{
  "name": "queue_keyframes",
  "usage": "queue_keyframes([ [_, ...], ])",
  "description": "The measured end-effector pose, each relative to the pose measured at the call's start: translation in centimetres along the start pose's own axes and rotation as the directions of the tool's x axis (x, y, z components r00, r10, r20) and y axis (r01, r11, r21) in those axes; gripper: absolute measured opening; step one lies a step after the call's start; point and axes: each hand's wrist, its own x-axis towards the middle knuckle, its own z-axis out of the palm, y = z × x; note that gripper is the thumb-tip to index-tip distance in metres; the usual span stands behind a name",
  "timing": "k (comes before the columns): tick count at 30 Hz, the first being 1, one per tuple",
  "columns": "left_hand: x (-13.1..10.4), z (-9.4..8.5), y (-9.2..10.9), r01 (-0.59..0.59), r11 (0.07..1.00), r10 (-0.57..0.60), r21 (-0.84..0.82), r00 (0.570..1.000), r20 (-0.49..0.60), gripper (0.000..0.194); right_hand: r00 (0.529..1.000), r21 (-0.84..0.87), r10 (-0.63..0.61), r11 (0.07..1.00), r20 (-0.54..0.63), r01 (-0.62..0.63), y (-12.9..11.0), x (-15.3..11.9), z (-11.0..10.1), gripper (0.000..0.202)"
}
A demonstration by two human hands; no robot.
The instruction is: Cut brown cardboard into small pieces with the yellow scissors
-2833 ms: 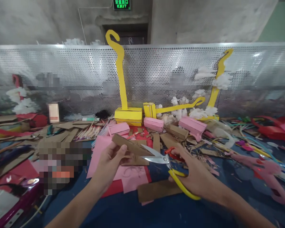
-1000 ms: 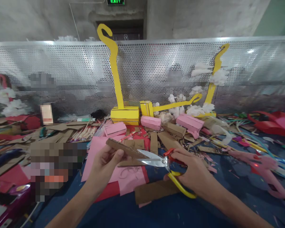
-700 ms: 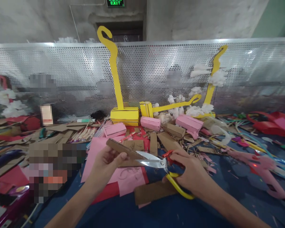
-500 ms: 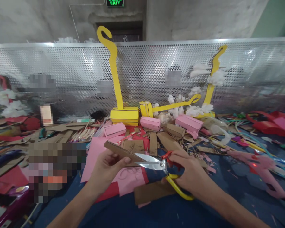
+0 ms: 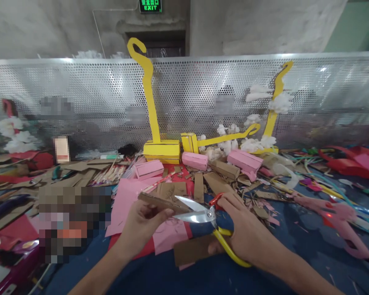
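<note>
My left hand pinches a narrow strip of brown cardboard between thumb and fingers. My right hand grips scissors with one red and one yellow handle. The blades are spread, with the cardboard strip's right end between or right beside them; I cannot tell whether they touch it. Under the hands lie pink paper sheets, one with pencil-like curved lines, and red paper. A flat cardboard piece lies beneath the scissors' yellow handle.
Yellow hook-shaped stands rise at the back before a perforated metal screen. Pink box shapes and cardboard scraps lie ahead. A pink glue gun with a glowing red light rests on the right, its cable trailing off.
The scissor blades have spread wider, and my right hand has opened around the handles. The cardboard strip has shifted slightly right and down with my left hand.
</note>
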Motion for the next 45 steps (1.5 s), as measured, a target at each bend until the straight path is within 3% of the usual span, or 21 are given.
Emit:
queue_keyframes([
  [10,-0.3,0.8,0.9,-0.031,0.998,0.029,0.061,0.999,0.029,0.011,1.000,0.002,-0.009,1.000,-0.020,0.009,-0.1,0.0,-0.7,0.026],
  [22,-0.3,0.7,0.4,-0.120,0.993,0.120,-0.004,0.991,0.053,0.009,0.994,0.017,-0.016,1.000,-0.111,0.018,0.5,0.1,0.3,0.036],
  [26,-0.2,0.6,0.3,-0.127,0.992,0.127,-0.004,0.990,0.055,0.008,0.996,-0.001,0.014,1.000,-0.083,-0.014,0.5,-0.1,0.3,0.031],
  [34,0.3,-0.1,0.5,-0.135,0.990,0.134,0.049,0.991,0.023,0.011,0.998,-0.097,-0.007,0.995,-0.056,0.002,0.8,0.1,-0.2,0.046],
  [45,-0.2,0.3,-0.3,-0.105,0.991,0.105,0.077,0.994,0.013,0.012,0.999,-0.057,-0.014,0.998,-0.042,0.011,0.5,0.1,0.0,0.032],
])
